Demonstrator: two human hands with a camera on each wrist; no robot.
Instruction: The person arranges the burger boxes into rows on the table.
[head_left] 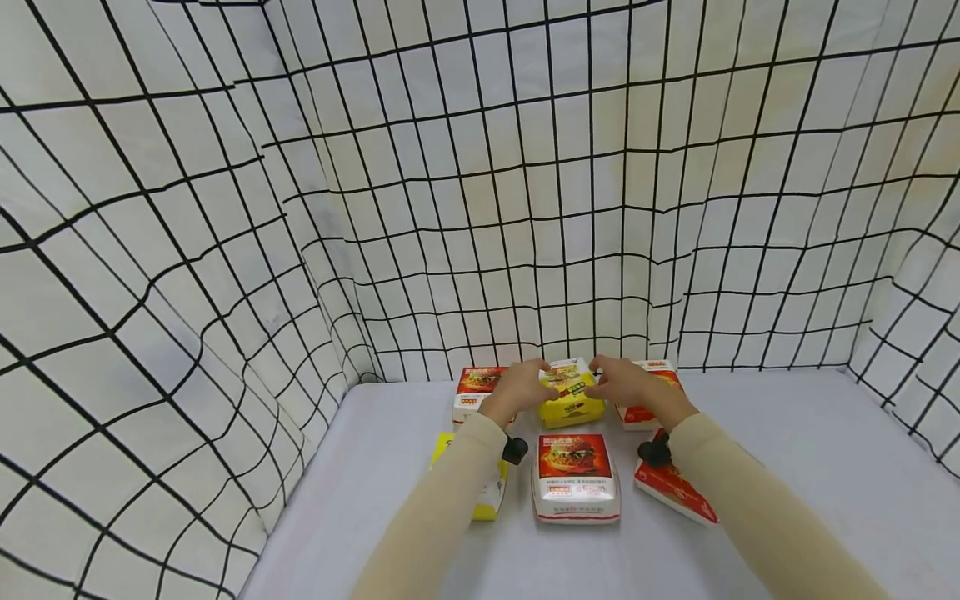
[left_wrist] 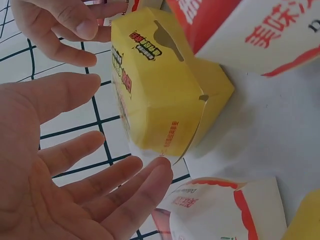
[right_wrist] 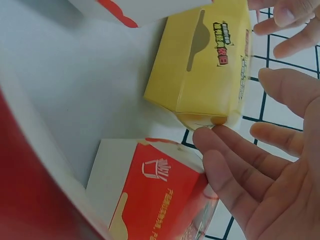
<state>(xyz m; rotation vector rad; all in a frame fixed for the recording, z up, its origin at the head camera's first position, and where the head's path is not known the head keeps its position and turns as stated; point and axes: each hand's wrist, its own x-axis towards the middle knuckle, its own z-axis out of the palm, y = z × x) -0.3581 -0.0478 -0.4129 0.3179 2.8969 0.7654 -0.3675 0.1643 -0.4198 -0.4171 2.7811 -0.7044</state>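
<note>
Yellow carton, one: I log left hand and right hand flanking it, fingers spread wide, one red-and-white box in front

Middle back box between both hands

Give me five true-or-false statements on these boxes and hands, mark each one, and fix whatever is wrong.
1. A yellow cardboard burger box sits between the left hand and the right hand. True.
2. The left hand is clenched in a fist. False: its fingers are extended.
3. The red-and-white cardboard box in the middle of the front row is nearer the head camera than the yellow box. True.
4. The right hand grips that front box. False: neither hand touches it.
5. A white backdrop with black grid lines rises behind the boxes. True.
</note>
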